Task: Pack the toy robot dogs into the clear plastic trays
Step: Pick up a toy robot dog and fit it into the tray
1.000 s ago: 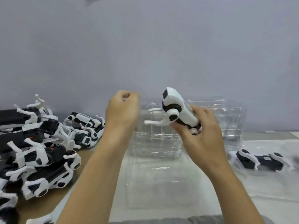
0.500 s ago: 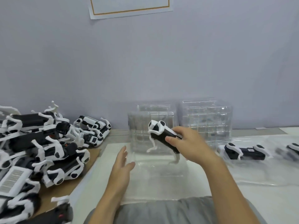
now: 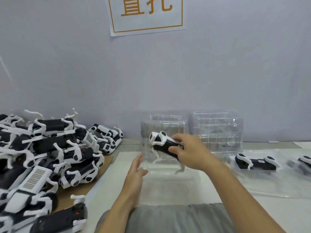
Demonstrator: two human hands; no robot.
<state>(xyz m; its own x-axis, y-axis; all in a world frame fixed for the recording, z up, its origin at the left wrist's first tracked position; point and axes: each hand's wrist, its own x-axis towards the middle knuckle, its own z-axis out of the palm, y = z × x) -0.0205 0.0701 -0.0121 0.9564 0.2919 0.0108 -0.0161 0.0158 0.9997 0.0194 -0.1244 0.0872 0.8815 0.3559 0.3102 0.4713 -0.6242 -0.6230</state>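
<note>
toy dog held over a clear tray

everything here is placed against the clear tray [image 3: 170, 184] lying flat on the table [image 3: 277, 211] in front of the person. far to its left, a heap of black-and-white toy robot dogs [image 3: 50, 157] covers a brown board. at the tray's left edge the left hand [image 3: 135, 172] reaches forward with straight, relaxed fingers [image 3: 138, 159] touching the plastic and gripping nothing. above the tray's far end the right hand [image 3: 193, 153] comes in from the right, its fingers curled round the black body of a toy dog [image 3: 162, 144], head to the left and white legs hanging down. behind the tray stand two stacks of clear trays [image 3: 217, 132] against a pale grey wall with a paper sign [image 3: 146, 14]. to the tray's right, a packed dog [image 3: 255, 163] lies in clear plastic. a grey shirt fills the bottom edge.
</note>
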